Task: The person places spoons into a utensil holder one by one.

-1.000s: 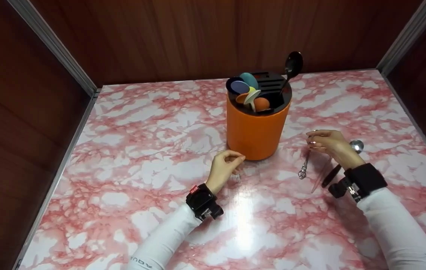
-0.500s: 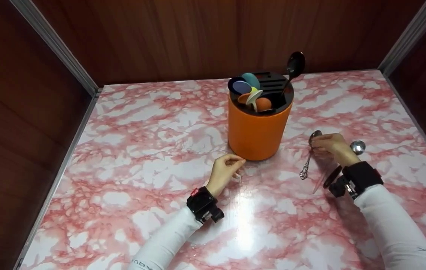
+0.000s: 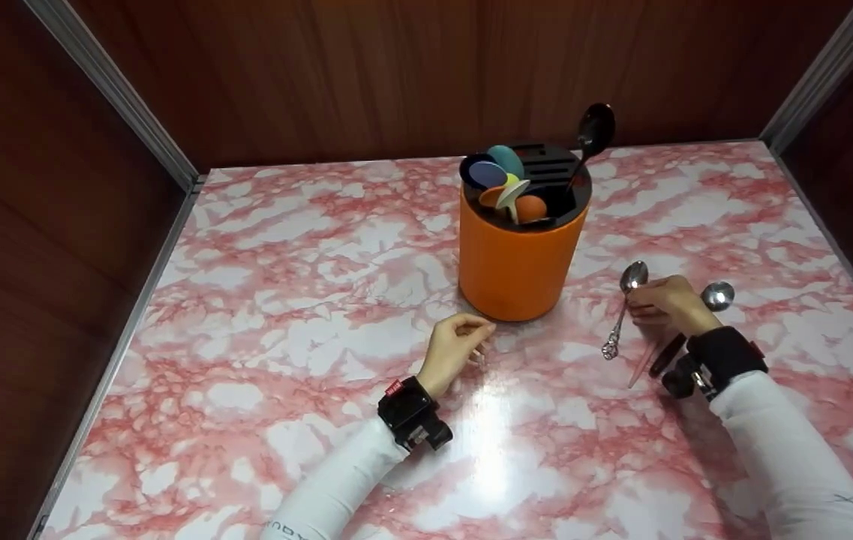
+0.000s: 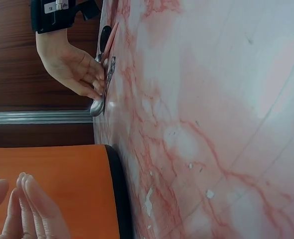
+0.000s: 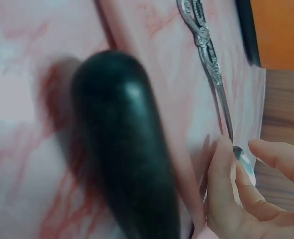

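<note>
My right hand (image 3: 670,304) reaches down to a silver spoon with an ornate handle (image 3: 616,330) that lies on the marbled table. Its fingertips are right at the spoon's neck; in the right wrist view thumb and forefinger stand apart on either side of the spoon. Under this hand lies a slim pink handle (image 3: 642,365), its far end hidden. A black handle (image 3: 668,354) and a round silver spoon bowl (image 3: 718,296) show in line on either side of the hand. My left hand (image 3: 452,352), fingers loosely bent and holding nothing, is near the base of the orange utensil holder (image 3: 516,270).
Colourful spoons, among them a white one (image 3: 512,196) and a teal one (image 3: 505,159), stand in the holder. A black spoon (image 3: 596,127) sticks up at its right side. Wood-look panels (image 3: 396,75) enclose the table at the back and sides.
My right hand has drawn back from the ornate spoon's bowl toward its neck, uncovering the bowl. The spoon stays on the table. My left hand has hardly moved.
</note>
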### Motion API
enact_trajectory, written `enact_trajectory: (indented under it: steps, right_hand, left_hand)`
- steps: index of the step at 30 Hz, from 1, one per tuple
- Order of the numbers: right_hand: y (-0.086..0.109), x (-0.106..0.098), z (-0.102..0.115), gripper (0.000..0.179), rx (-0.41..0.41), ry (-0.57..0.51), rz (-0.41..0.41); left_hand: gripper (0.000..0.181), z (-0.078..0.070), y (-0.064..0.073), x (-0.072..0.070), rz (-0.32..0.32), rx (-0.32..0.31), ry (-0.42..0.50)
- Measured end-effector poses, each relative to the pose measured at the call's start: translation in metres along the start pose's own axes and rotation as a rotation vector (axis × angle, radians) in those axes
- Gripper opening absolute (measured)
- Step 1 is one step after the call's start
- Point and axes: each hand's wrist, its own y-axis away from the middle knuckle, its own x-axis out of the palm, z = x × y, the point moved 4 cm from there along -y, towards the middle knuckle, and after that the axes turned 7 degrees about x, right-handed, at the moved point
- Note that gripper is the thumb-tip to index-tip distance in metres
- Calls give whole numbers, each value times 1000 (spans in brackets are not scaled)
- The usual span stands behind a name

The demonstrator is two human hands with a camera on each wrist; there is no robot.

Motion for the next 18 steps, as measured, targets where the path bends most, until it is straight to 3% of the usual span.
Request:
enact_trajectory:
  steps: [8, 18]
  right_hand:
    - [-2, -1, -3, 5, 19, -49, -28]
    - [-5, -1, -4, 9, 69, -22, 31]
  left_hand:
    - [13, 1, 1, 2, 7, 10, 19]
    - [13, 2, 2, 2, 30, 94, -22]
